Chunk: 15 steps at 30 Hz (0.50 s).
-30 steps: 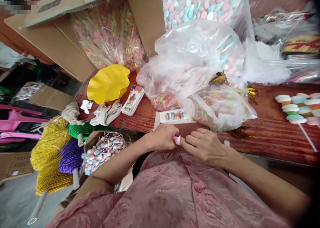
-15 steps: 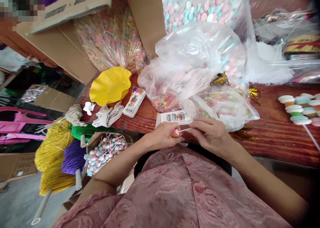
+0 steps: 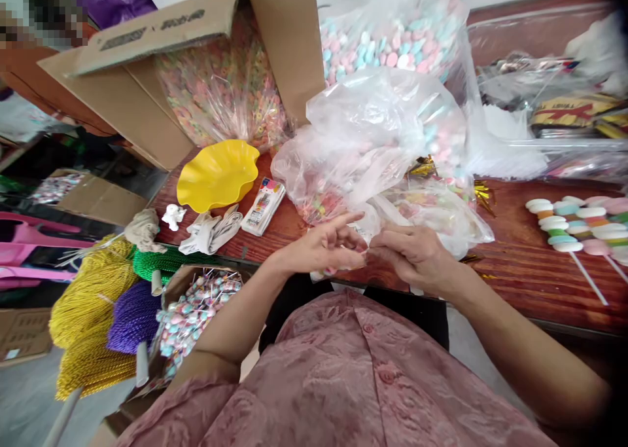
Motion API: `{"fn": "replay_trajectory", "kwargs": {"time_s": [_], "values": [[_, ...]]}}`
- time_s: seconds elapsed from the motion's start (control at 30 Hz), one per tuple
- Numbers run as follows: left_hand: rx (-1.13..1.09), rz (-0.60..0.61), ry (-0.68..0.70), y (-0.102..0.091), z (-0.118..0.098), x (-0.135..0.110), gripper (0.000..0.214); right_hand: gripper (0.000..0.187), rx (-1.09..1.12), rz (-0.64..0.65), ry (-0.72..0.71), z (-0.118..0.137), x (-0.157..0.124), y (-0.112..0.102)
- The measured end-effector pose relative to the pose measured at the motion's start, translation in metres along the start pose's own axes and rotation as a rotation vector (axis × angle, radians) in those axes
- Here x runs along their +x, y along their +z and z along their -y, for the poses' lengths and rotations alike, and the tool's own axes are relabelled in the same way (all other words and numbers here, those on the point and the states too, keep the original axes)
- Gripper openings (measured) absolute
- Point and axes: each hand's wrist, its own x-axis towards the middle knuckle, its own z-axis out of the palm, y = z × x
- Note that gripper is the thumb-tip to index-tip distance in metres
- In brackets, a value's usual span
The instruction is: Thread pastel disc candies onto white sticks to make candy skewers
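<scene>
My left hand (image 3: pixel 324 245) is over the table's front edge with the index finger stretched out and the other fingers loosely bent apart. Its thumb and fingertips come close to my right hand (image 3: pixel 415 254), whose thumb and fingers are pinched together. What the right fingers hold is hidden or too small to make out. A small pale, pinkish thing shows just under the left hand, its kind unclear. Just beyond the hands lie clear plastic bags (image 3: pixel 343 165) of colourful candies. Skewers of stacked candy discs on white sticks (image 3: pixel 554 228) lie at the right.
A yellow wavy dish (image 3: pixel 216 175), a pack of printed wrappers (image 3: pixel 263 208) and a crumpled white cloth (image 3: pixel 210 231) lie left. A cardboard box (image 3: pixel 289 41) holds bagged candies. Below stand a box of wrapped lollipops (image 3: pixel 196 309) and spools of yellow cord (image 3: pixel 93 296).
The pink-and-orange candy on a white stick, earlier between both hands, no longer shows. My left fingers have loosened and stretched out. The view has shifted slightly.
</scene>
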Motion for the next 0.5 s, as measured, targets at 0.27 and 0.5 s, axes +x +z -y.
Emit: {"fn": "replay_trajectory", "kwargs": {"time_s": [0.27, 0.5], "values": [[-0.21, -0.064, -0.217, -0.009, 0.014, 0.004, 0.037, 0.018, -0.067, 0.122, -0.06, -0.008, 0.02, -0.009], [-0.296, -0.458, 0.033, 0.013, 0.018, 0.02, 0.04, 0.021, -0.209, 0.19, -0.087, -0.004, 0.039, -0.014]]}}
